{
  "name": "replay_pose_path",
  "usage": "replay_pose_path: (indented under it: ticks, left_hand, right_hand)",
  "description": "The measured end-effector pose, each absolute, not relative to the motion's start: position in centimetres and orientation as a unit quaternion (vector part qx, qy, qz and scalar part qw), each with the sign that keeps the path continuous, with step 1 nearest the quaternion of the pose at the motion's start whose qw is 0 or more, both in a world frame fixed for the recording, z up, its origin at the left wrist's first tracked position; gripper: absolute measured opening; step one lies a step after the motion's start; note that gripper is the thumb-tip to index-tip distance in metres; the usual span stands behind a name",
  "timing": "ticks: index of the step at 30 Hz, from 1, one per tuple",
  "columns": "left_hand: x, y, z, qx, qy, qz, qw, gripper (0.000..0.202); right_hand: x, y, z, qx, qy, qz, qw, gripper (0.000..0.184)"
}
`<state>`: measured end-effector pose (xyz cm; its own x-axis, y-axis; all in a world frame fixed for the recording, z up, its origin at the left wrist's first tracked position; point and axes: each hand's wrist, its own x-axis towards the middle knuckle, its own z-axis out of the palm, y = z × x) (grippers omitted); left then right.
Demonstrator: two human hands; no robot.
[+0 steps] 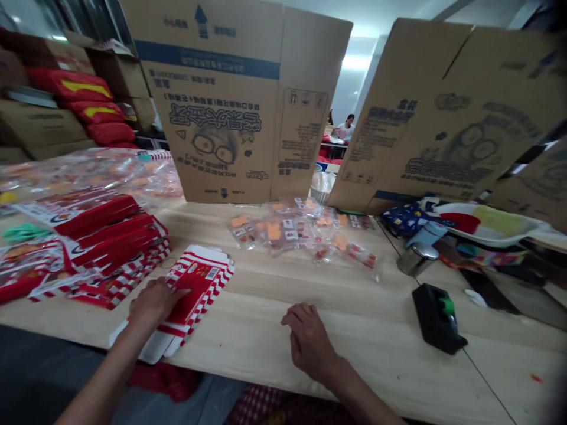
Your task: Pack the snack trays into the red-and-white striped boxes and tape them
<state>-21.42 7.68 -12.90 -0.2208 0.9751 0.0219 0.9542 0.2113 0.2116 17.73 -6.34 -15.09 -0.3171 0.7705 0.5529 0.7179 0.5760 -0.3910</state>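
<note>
My left hand [153, 302] rests on a flattened red-and-white striped carton [195, 289] near the table's front edge, its index finger stretched out across the red panel. The carton lies flat, and white flaps show at its near end. My right hand [309, 341] is over the bare wood of the table, with its fingers curled together and nothing visible in them. Beyond the hands lie several small clear packets [283, 230] with orange and reddish pieces inside.
A heap of red-and-white cartons [106, 236] and clear bags [88, 168] covers the left. Upright cardboard sheets [230, 118] line the back. At right stand a metal canister [417, 258], a black tape dispenser [436, 319] and a white tray [491, 221]. Another person [345, 128] sits far behind.
</note>
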Motion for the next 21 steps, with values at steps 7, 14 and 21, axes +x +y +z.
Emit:
replay_pose_path:
  ticks: [7, 14, 21]
  left_hand:
    - [-13.8, 3.4, -6.6, 0.639, 0.750, 0.171, -0.005, 0.052]
    - [-1.6, 0.6, -1.9, 0.855, 0.399, 0.305, 0.131, 0.031]
    - [4.9, -1.0, -4.4, 0.887, 0.327, 0.272, 0.179, 0.055]
  right_hand:
    - [20.0, -6.2, -9.1, -0.453, -0.749, 0.095, 0.474, 0.051]
    - [24.1, -3.6, -2.3, -0.475, -0.681, 0.277, 0.484, 0.030]
    - [26.9, -4.4, -3.1, -0.435, -0.617, 0.515, 0.407, 0.029]
